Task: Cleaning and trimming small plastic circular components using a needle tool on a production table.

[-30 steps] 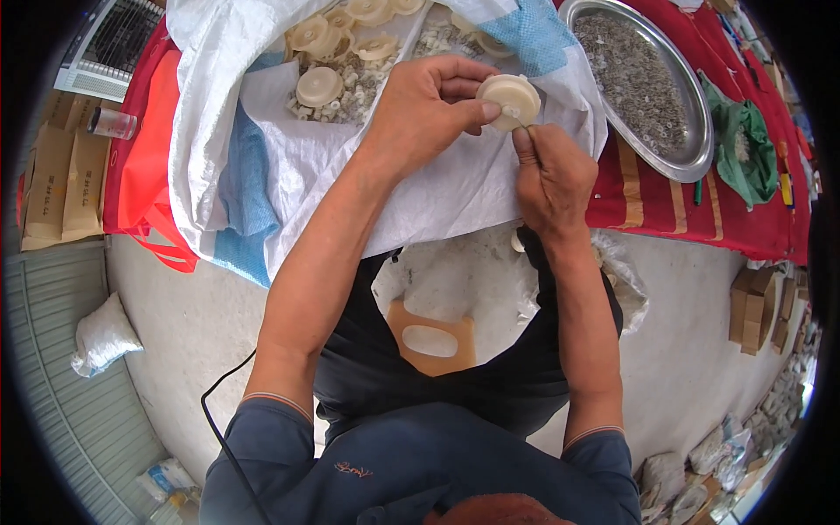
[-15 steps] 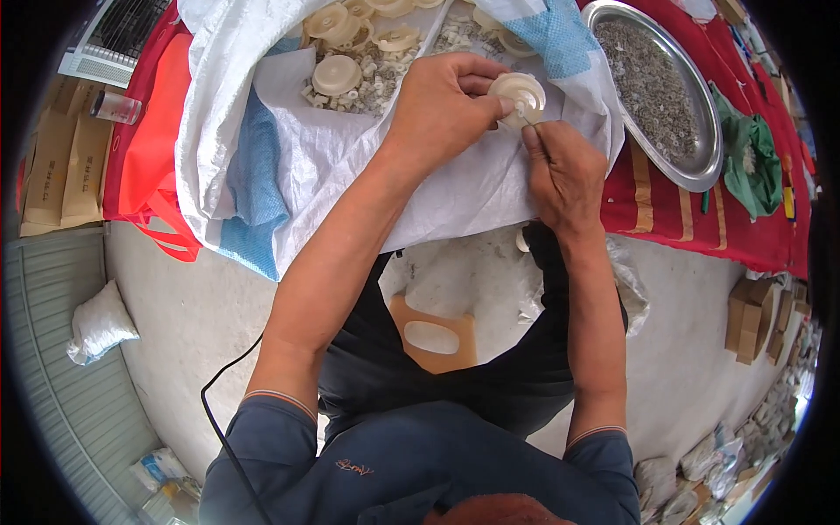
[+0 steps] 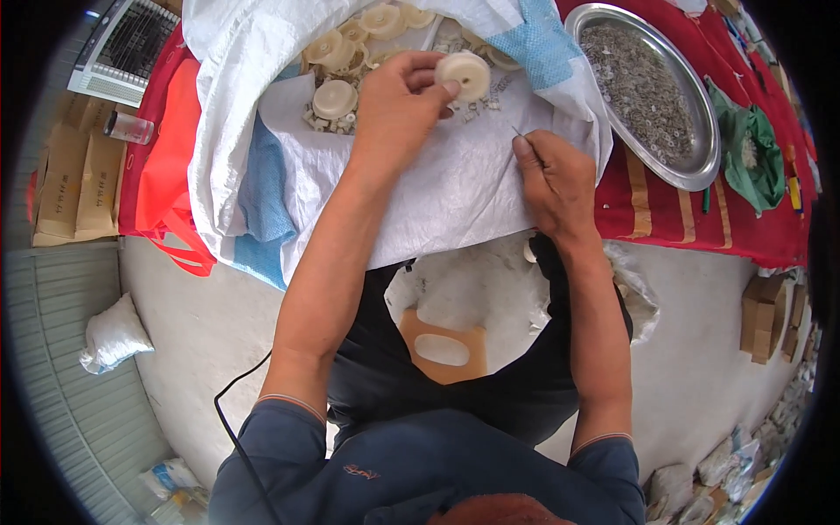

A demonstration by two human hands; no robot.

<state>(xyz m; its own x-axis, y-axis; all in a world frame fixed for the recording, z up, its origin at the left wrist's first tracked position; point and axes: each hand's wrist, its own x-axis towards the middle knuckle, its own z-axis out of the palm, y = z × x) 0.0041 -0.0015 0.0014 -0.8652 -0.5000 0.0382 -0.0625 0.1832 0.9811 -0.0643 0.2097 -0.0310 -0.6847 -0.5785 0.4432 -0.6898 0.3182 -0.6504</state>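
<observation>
A round cream plastic part [image 3: 464, 76], wheel-shaped with a small hole at its centre, is pinched between the thumb and fingers of my left hand [image 3: 402, 105]. To its right, my right hand [image 3: 556, 179] is closed on a thin pointed metal tool [image 3: 518, 131], whose tip sticks out past the thumb; its handle is hidden in my fist. The tip stands apart from the round part. Below both hands spreads a white woven sack [image 3: 420, 197]. Similar round parts [image 3: 335, 100] lie in the sack beyond my left hand, among small white plastic bits [image 3: 344, 122].
An oval metal tray [image 3: 710, 131] heaped with small grey-white pieces sits on the red cloth [image 3: 612, 206] at right, beside a green bag [image 3: 761, 175]. A red bag [image 3: 162, 149] and a clear jar [image 3: 129, 128] are at left. An orange stool [image 3: 455, 366] shows between my legs.
My left hand has moved left with the round part, away from the right hand. The tool tip has come apart from the part and now shows in the right hand.
</observation>
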